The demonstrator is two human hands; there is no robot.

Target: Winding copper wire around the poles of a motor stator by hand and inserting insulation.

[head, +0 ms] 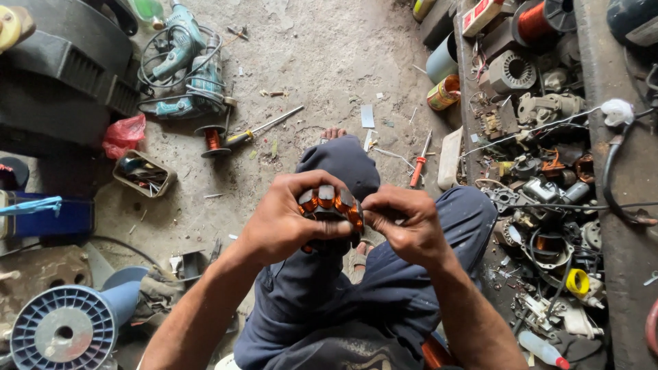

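Both forearms up from six o'clock, meeting over dark trousers (411,274). Left hand (284,223) clamped round a motor coil (332,203), copper windings showing; right hand (404,223) pinched at its three o'clock edge, on fine wire perhaps, too small to tell. Likely risks: nicked winding from a hard pinch; coil slipping off the knee onto concrete floor (322,68). Little room at three o'clock, parts pile (541,178) crowding close. Drills (185,62) at eleven o'clock, blue spool (65,332) at eight o'clock, screwdriver (419,164) at one o'clock. Open floor only toward twelve.
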